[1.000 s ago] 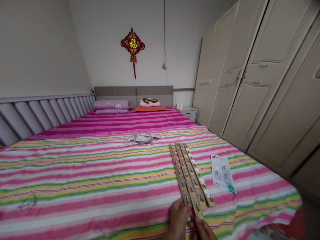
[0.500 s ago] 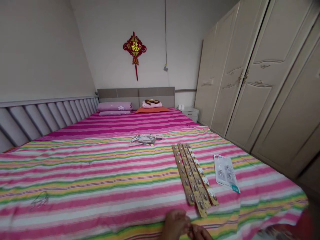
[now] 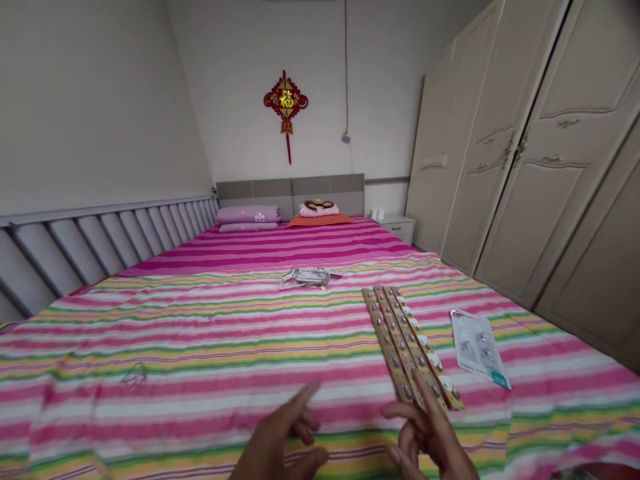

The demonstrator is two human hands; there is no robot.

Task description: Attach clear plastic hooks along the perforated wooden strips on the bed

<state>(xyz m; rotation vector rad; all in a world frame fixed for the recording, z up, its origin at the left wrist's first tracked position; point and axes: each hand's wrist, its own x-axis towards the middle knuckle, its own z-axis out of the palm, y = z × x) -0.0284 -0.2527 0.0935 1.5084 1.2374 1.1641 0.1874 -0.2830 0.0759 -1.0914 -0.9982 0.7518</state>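
Note:
Three long wooden strips (image 3: 407, 343) studded with metal and white snap buttons lie side by side on the striped bedspread (image 3: 210, 347). My right hand (image 3: 430, 440) hovers just below their near ends, fingers apart and empty. My left hand (image 3: 283, 443) is raised over the bedspread to the left, index finger stretched out, holding nothing. A white card of snap fasteners (image 3: 477, 347) lies to the right of the strips. A clear plastic packet (image 3: 307, 276) lies farther up the bed.
Pillows (image 3: 247, 215) and an orange cushion (image 3: 317, 219) sit at the headboard. A padded rail (image 3: 100, 237) runs along the left side. Tall cream wardrobes (image 3: 530, 153) line the right wall. A small nightstand (image 3: 397, 227) stands in the far corner.
Both hands let go of the strips' near ends, drew back and opened up. The view shifted left, so everything sits farther right in frame.

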